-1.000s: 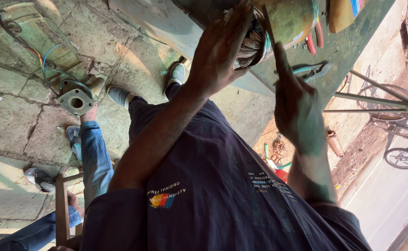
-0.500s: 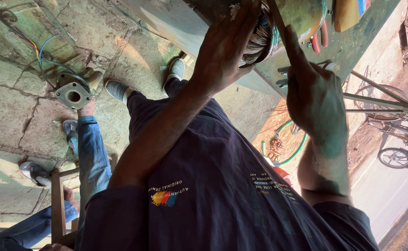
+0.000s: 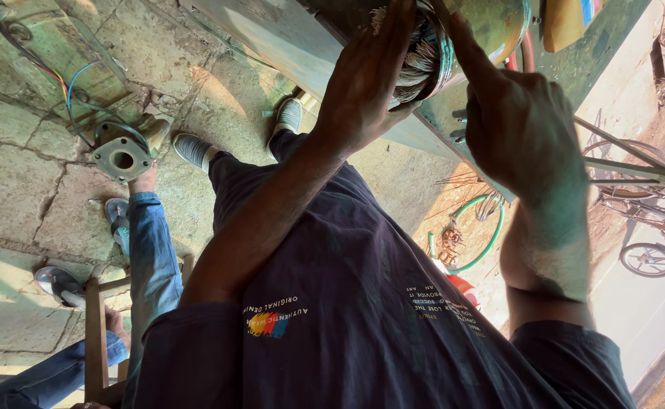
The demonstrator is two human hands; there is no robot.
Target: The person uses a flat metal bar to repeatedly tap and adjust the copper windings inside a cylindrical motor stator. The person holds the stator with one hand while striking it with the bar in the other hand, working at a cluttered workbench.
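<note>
A green cylindrical motor housing (image 3: 499,26) with bundled copper windings (image 3: 422,57) at its open end lies on a grey-green bench (image 3: 272,38) above my lap. My left hand (image 3: 363,87) is cupped over the winding end, fingers wrapped on the rim. From the right side my right hand (image 3: 518,125) reaches up, index finger stretched against the rim of the housing. Whether it holds a tool is hidden. My dark shirt and trousers fill the lower middle, my shoes (image 3: 196,148) on the stone floor.
Another person in blue jeans (image 3: 150,257) sits at left, a hand by a grey metal flange (image 3: 122,157) with coloured wires (image 3: 59,79). A wooden stool (image 3: 93,333) stands lower left. A green hose (image 3: 491,235), scrap wire and a bicycle (image 3: 650,227) lie to the right.
My right hand has risen along the housing until its index finger meets the rim. My left hand stays on the windings. The view has drawn closer.
</note>
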